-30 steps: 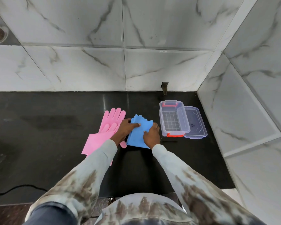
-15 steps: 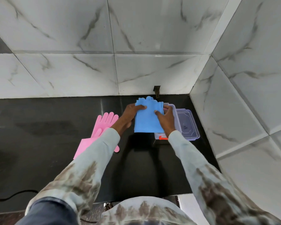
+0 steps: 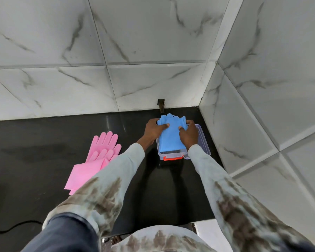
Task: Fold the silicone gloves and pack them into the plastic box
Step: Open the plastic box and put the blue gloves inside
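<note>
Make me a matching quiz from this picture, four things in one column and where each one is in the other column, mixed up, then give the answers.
Things:
1. blue gloves
2. pink gloves
3. red latch
4. lid

Places:
A. flat on the black counter, left of the left sleeve
B. on the plastic box's near end
C. held by both hands over the box
D. beside the box, on its right

Pairs: 1-C, 2-A, 3-B, 4-D

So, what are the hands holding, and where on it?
Both hands, left and right, grip the folded blue silicone gloves by their side edges.
</note>
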Available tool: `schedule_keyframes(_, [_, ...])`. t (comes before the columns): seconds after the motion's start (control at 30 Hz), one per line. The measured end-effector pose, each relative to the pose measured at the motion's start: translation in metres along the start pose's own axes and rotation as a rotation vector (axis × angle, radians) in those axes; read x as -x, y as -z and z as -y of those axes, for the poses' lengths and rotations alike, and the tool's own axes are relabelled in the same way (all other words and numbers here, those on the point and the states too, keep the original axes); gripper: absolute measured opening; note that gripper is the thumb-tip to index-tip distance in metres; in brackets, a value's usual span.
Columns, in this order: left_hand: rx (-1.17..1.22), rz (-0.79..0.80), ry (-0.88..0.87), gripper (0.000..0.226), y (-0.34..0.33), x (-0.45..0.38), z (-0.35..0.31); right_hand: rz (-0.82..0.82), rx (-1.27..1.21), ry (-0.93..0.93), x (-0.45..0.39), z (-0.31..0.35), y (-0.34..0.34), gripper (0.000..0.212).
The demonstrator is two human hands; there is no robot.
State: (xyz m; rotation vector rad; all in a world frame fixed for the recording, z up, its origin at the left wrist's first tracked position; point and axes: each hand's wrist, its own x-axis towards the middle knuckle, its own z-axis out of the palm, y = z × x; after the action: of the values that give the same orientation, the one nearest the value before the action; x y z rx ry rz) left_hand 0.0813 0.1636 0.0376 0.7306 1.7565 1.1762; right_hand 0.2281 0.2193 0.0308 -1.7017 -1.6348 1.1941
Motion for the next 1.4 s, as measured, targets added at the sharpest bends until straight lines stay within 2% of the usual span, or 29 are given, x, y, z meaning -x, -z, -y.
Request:
schedule_keyframes(0.1, [-0.151,-0.039,-0.026,0.042,-0.005,0.0,0.006,-0.009,0.083,-0.006,-0.001,-0.006,-0.006,0.033])
schedule_keyframes(0.2, [-0.364,-0.07,-0.049,0.057,-0.007,0.003,0.012,-0.028,0.25,0.046,0.0,-0.012,-0.012,0.031])
schedule_keyframes(0.3, [-0.511,-0.126,-0.138,0.061,-0.006,0.005,0.017,-0.051,0.436,0.147,0.002,-0.015,-0.018,0.04])
schedule_keyframes(0.4, [-0.641,-0.146,-0.226,0.07,-0.007,0.01,0.021,-0.065,0.502,0.212,0.005,-0.013,-0.026,0.053])
schedule_keyframes(0.57, [-0.725,-0.172,-0.374,0.06,-0.012,0.022,0.037,-0.082,0.559,0.268,0.008,-0.007,-0.042,0.059])
schedule_keyframes(0.63, [-0.874,-0.18,-0.419,0.059,-0.014,0.025,0.041,-0.057,0.58,0.253,0.011,-0.008,-0.048,0.065])
schedule_keyframes(0.7, [-1.002,-0.203,-0.393,0.058,-0.013,0.025,0.044,-0.028,0.564,0.227,0.012,-0.009,-0.053,0.064])
schedule_keyframes(0.77, [-0.999,-0.219,-0.284,0.054,-0.008,0.023,0.048,-0.008,0.508,0.175,0.011,-0.009,-0.056,0.062])
schedule_keyframes(0.87, [-0.879,-0.113,-0.141,0.051,-0.004,0.022,0.05,0.021,0.511,0.124,0.009,-0.008,-0.062,0.065])
schedule_keyframes(0.97, [-0.873,-0.075,-0.134,0.051,-0.01,0.023,0.055,0.044,0.539,0.091,0.005,-0.006,-0.066,0.064])
schedule_keyframes(1.07, [-0.897,-0.091,-0.121,0.054,-0.015,0.023,0.061,0.078,0.608,0.109,0.002,-0.006,-0.065,0.071])
schedule_keyframes(1.2, [-0.987,-0.097,-0.166,0.045,-0.014,0.019,0.061,-0.005,0.829,0.315,0.011,-0.003,-0.066,0.087])
schedule_keyframes(1.3, [-1.008,-0.082,-0.193,0.043,-0.012,0.016,0.062,0.042,0.867,0.375,0.017,-0.006,-0.068,0.079])
schedule_keyframes(1.4, [-1.018,-0.098,-0.181,0.046,-0.011,0.013,0.061,0.162,0.847,0.248,0.016,-0.014,-0.064,0.069])
